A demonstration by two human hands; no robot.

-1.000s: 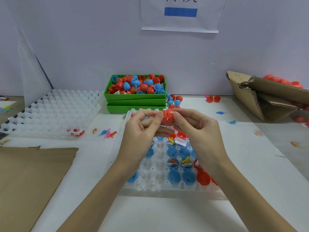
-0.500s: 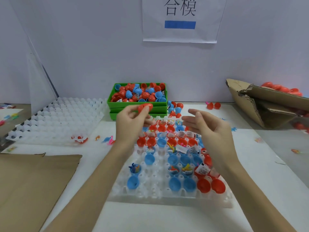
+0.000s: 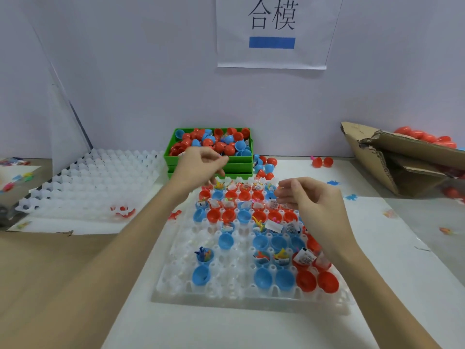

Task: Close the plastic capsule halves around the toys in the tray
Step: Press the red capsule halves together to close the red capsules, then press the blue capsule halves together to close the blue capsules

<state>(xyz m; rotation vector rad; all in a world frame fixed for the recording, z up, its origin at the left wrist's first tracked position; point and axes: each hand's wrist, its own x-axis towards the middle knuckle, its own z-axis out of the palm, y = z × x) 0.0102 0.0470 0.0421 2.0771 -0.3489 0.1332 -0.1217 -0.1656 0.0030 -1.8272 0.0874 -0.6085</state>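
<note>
I face a plain pale wall, evenly lit, with no shadows of note. At twelve o'clock a white paper sign hangs on it, printed with two black characters above a blue bar. My table has a white top, and at eight o'clock a sheet of brown cardboard lies flat over it.

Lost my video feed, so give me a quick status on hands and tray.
Left hand at the green bin, fingers curled, contents unclear. Right hand loosely curled, empty, over the tray. Many capsule halves open. Nothing blocking.
</note>
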